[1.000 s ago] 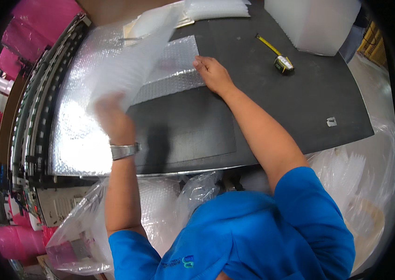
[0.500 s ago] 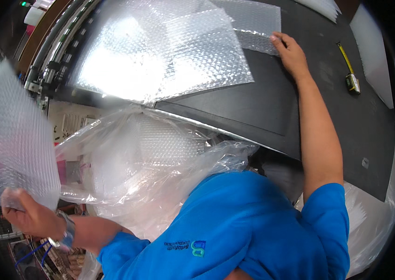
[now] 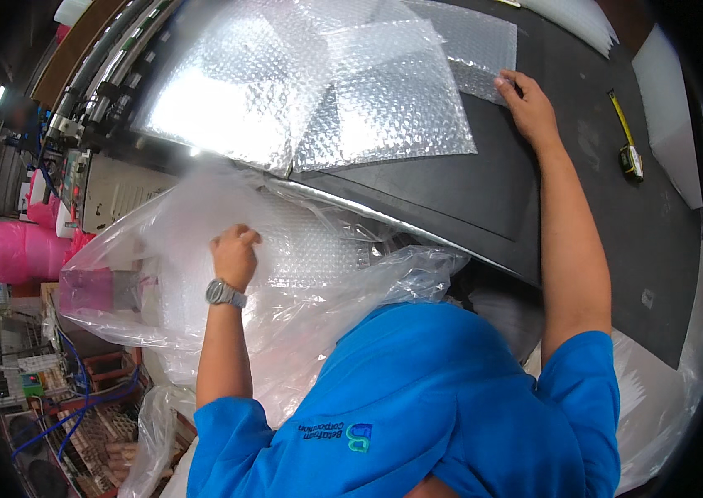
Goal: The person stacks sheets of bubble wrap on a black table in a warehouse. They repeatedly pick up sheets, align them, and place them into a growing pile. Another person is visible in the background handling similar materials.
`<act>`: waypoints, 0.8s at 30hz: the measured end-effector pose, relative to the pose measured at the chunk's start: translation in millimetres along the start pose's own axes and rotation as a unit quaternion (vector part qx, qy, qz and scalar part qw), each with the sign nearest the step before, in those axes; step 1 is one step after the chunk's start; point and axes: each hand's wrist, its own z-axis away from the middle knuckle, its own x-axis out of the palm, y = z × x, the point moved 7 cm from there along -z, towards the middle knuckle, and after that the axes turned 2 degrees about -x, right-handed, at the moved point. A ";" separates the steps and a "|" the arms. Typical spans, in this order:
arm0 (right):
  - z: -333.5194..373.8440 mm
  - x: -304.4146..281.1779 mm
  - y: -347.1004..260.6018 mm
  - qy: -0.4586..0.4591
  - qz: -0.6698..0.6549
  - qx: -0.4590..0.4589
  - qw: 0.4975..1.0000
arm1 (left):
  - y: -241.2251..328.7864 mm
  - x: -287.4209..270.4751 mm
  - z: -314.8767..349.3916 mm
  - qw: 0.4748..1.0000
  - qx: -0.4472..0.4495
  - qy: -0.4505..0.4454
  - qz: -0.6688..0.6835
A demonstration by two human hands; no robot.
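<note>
At the far right of the worktable, my right hand [image 3: 530,112] pinches the edge of a small bubble wrap sheet [image 3: 484,41]. Larger bubble wrap sheets [image 3: 393,104] overlap it to the left, shining under the light. My left hand [image 3: 235,256], wearing a watch, is over a big clear plastic bag [image 3: 106,328] in front of the table. Its fingers are bent and somewhat apart. Beneath and beside that hand lie bubble wrap pieces [image 3: 314,249] in the bag. A whitish, blurred sheet [image 3: 206,195] shows just beyond the fingers; its edges are hard to make out.
A yellow tape measure [image 3: 630,162] lies partly pulled out on the black tabletop [image 3: 584,216]. Metal rollers [image 3: 102,91] line the table's left side. Pink rolls [image 3: 19,251] and blue cables [image 3: 77,415] are at far left. White foam sheets [image 3: 571,21] rest at the back right.
My left hand has swung rightward from the far left to over the bag, and the sheet it carried has left that spot. My right hand keeps its pinch on the small sheet.
</note>
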 end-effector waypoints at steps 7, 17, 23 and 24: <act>2.7 -2.6 0.9 -0.011 -0.017 0.018 1.000 | -10.9 69.1 -8.2 0.962 -0.078 -0.260 0.016; -2.3 11.6 -11.2 -0.023 -0.042 -0.018 0.999 | -213.8 121.7 104.6 0.662 -0.225 -0.694 -0.174; -0.4 6.0 -15.9 -0.016 -0.033 -0.020 0.999 | -107.5 37.7 23.1 0.972 -0.182 -0.097 -0.110; 0.0 5.3 -18.1 -0.015 -0.027 -0.019 0.999 | -75.9 38.2 13.4 0.991 -0.112 -0.073 -0.021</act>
